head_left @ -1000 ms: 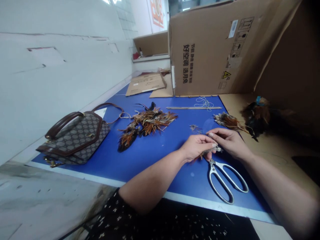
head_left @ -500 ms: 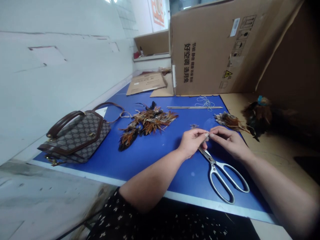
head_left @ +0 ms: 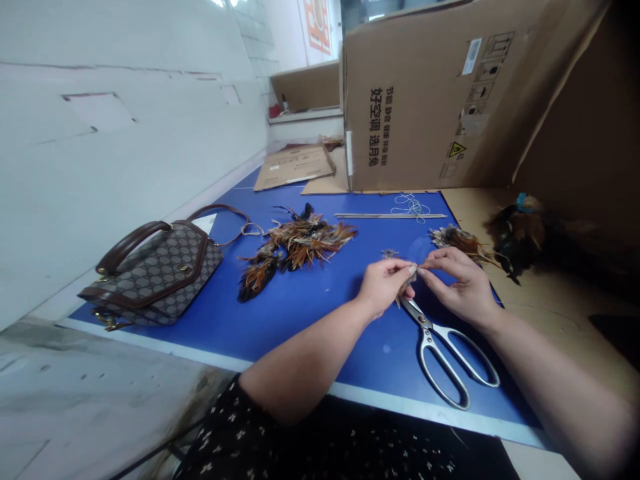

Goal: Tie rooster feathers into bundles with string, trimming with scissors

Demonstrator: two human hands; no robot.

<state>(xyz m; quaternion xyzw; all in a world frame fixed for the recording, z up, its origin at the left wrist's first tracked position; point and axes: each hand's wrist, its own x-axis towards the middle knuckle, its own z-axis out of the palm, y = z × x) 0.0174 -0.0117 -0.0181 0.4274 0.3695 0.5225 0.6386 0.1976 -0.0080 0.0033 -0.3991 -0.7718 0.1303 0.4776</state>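
Observation:
Over the blue table, my left hand (head_left: 383,285) is closed in a pinch on what looks like a small brownish feather (head_left: 414,276), mostly hidden by the fingers. The thumb and index finger of my right hand (head_left: 460,283) pinch at the same feather's tip, right beside my left fingertips. Below both hands lie large metal scissors (head_left: 425,323), their blades partly covered by my left hand. A bit of grey fluff (head_left: 390,253) rests just beyond my left hand. Past my right hand sits a small feather bundle (head_left: 457,240).
A pile of brown and black feathers (head_left: 305,240) lies left of my hands. Farther left is a patterned handbag (head_left: 165,273). Behind are a thin stick (head_left: 370,216), tangled thread (head_left: 413,207) and a large cardboard box (head_left: 420,113). Dark feathers (head_left: 520,230) lie on cardboard at right.
My right hand has shifted slightly, its wrist turned and its fingers a little more spread from the palm. My left hand stays almost where it was, still pinching.

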